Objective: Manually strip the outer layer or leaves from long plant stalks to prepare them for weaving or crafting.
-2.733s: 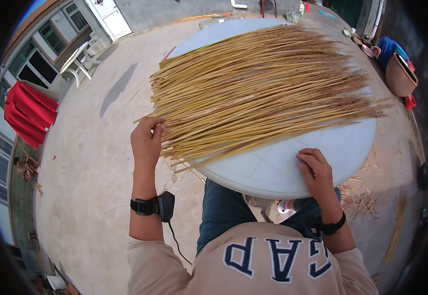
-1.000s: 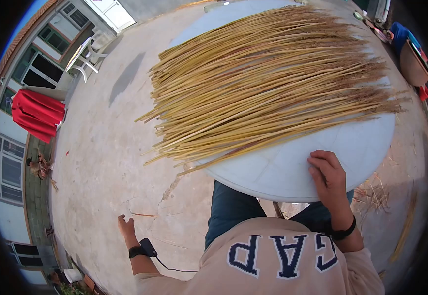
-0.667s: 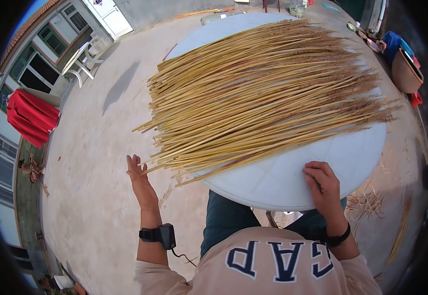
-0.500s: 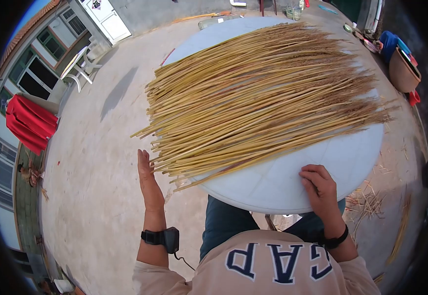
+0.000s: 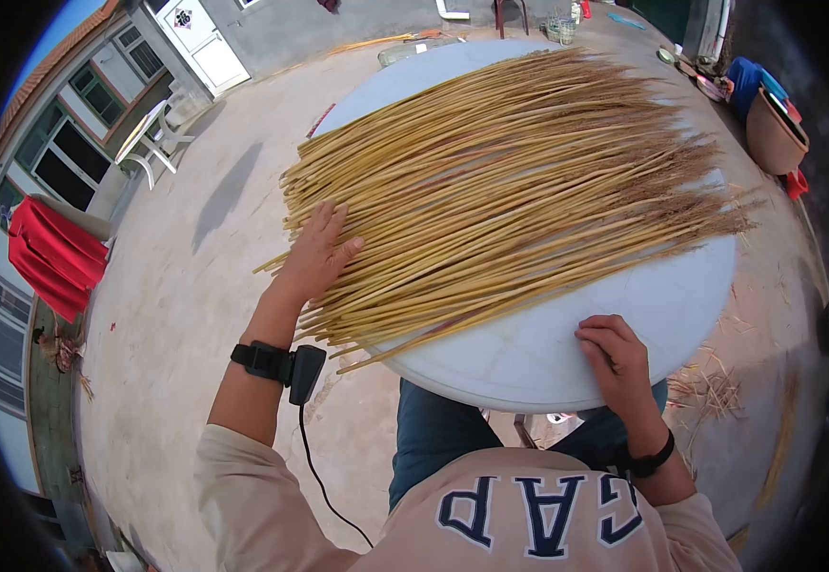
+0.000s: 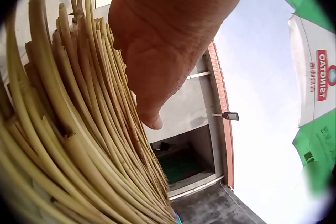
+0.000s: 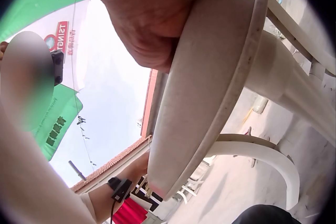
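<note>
Long yellow stalks with brown brushy tops, like broomcorn [image 5: 491, 181], lie side by side across a round white table [image 5: 519, 357]. Their cut ends jut past its left edge. Over those ends my left hand [image 5: 316, 255] lies palm down, fingers extended and thumb apart. In the left wrist view the hand [image 6: 163, 40] is beside the bundled stalks [image 6: 89, 124], its fingers partly hidden. My right hand [image 5: 616, 357] rests near the table's front edge, fingers loosely bent and holding nothing. The right wrist view has that hand [image 7: 149, 19] against the tabletop [image 7: 205, 71].
Cut straw bits [image 5: 710, 386] litter the ground at right. A tan tub [image 5: 775, 136] and blue container [image 5: 743, 86] stand by the right wall. A cable [image 5: 314, 467] hangs from the left wrist camera. A red garment [image 5: 52, 253] hangs at left.
My left hand swung low out to the left, came back to the stalks' cut ends with its palm upright, and now lies on top of them. The right hand has stayed on the table.
</note>
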Demonstrator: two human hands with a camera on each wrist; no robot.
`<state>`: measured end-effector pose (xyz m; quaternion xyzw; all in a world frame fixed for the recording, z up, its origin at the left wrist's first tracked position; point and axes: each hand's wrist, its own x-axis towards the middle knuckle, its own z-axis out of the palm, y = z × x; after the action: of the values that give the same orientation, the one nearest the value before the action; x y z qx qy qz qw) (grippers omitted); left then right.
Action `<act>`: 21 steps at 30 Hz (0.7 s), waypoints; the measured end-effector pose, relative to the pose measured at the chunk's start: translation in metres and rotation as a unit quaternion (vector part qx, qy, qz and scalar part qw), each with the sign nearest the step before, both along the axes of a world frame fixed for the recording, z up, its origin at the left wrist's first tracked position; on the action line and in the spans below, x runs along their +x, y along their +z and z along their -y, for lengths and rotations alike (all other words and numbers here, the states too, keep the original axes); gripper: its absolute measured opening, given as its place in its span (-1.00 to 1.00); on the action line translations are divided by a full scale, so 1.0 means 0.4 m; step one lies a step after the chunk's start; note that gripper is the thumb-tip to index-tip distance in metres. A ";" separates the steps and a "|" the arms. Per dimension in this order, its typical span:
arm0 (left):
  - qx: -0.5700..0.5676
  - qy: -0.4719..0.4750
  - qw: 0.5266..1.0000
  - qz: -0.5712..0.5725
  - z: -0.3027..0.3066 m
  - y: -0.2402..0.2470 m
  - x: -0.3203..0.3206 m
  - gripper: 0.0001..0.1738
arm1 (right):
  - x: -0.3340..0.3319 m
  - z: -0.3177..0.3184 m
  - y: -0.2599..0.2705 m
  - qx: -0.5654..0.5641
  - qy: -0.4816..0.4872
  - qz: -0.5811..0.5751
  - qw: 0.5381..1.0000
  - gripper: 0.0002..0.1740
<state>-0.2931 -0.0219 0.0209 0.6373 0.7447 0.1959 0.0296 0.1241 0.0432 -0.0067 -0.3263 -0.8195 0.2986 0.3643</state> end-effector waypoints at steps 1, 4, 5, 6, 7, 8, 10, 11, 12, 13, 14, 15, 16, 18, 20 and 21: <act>0.003 -0.004 1.000 0.002 -0.030 -0.008 0.002 -0.28 | 0.000 0.000 -0.003 -0.004 0.001 -0.005 1.000 -0.86; -0.038 -0.061 0.996 -0.055 -0.078 -0.024 0.031 -0.22 | 0.001 0.001 -0.006 -0.009 0.003 -0.009 1.000 -0.85; -0.053 -0.071 0.994 -0.063 -0.078 -0.027 0.047 -0.21 | 0.001 0.001 -0.005 -0.013 0.004 -0.011 1.000 -0.85; -0.068 -0.081 0.992 -0.072 -0.076 -0.025 0.062 -0.20 | 0.002 0.000 -0.005 -0.011 0.003 -0.010 1.000 -0.85; -0.067 -0.082 0.992 -0.073 -0.067 -0.018 0.073 -0.20 | 0.002 -0.001 -0.006 -0.009 0.004 -0.010 1.000 -0.85; -0.083 -0.087 0.990 -0.070 -0.052 -0.006 0.086 -0.23 | 0.002 -0.001 -0.007 -0.007 0.004 -0.010 1.000 -0.85; -0.082 -0.111 0.990 -0.042 -0.028 0.001 0.097 -0.28 | 0.001 -0.002 -0.005 0.001 0.003 -0.014 1.000 -0.86; -0.084 -0.110 0.989 -0.044 -0.015 0.006 0.102 -0.28 | 0.000 -0.004 -0.004 0.010 0.004 -0.015 1.000 -0.87; -0.092 -0.113 0.989 -0.030 -0.001 0.015 0.107 -0.29 | -0.001 -0.004 -0.005 0.008 0.005 -0.018 1.000 -0.87; -0.099 -0.117 0.988 -0.017 0.006 0.023 0.107 -0.31 | -0.002 -0.005 -0.006 0.012 0.004 -0.017 1.000 -0.86; -0.102 -0.130 0.986 -0.005 0.009 0.027 0.099 -0.33 | -0.003 -0.005 -0.006 0.016 0.002 -0.016 1.000 -0.86; -0.104 -0.131 0.986 -0.007 0.008 0.033 0.092 -0.33 | -0.003 -0.006 -0.007 0.014 0.001 -0.017 1.000 -0.86; -0.102 -0.121 0.987 0.036 0.003 0.043 0.085 -0.32 | -0.002 -0.006 -0.007 0.007 0.002 -0.017 1.000 -0.86; -0.100 -0.112 0.986 0.079 -0.020 0.051 0.074 -0.32 | -0.003 -0.004 -0.006 0.000 0.002 -0.015 1.000 -0.86; -0.061 -0.106 0.992 0.035 -0.049 0.034 0.062 -0.34 | -0.004 -0.006 -0.006 0.007 0.002 -0.016 1.000 -0.87; -0.059 -0.106 0.992 0.036 -0.055 0.010 0.055 -0.34 | -0.004 -0.005 -0.005 0.010 0.002 -0.014 1.000 -0.87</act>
<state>-0.2709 0.0002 0.0249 0.7026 0.6812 0.1707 0.1145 0.1225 0.0451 -0.0087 -0.3173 -0.8178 0.2959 0.3782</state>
